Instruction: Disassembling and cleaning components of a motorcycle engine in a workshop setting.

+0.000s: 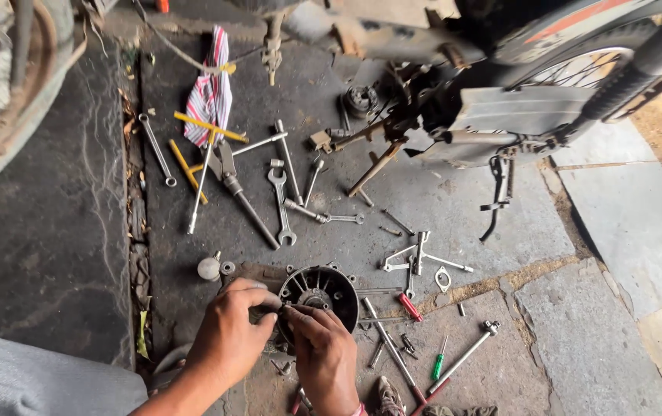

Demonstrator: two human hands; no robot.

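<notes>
Both hands (227,339) (323,354) pinch round, dark, finned housing (323,289).

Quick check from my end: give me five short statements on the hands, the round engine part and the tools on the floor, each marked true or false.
1. Both hands, the left hand and the right hand, are at the round black engine part. True.
2. The round part sits on a workbench. False: it lies on the stone floor.
3. A striped cloth lies beyond the spanners. True.
4. The green-handled screwdriver is in the right hand. False: it lies on the floor, apart from both hands.
5. No vehicle is in view. False: a motorcycle stands at the top right.
</notes>
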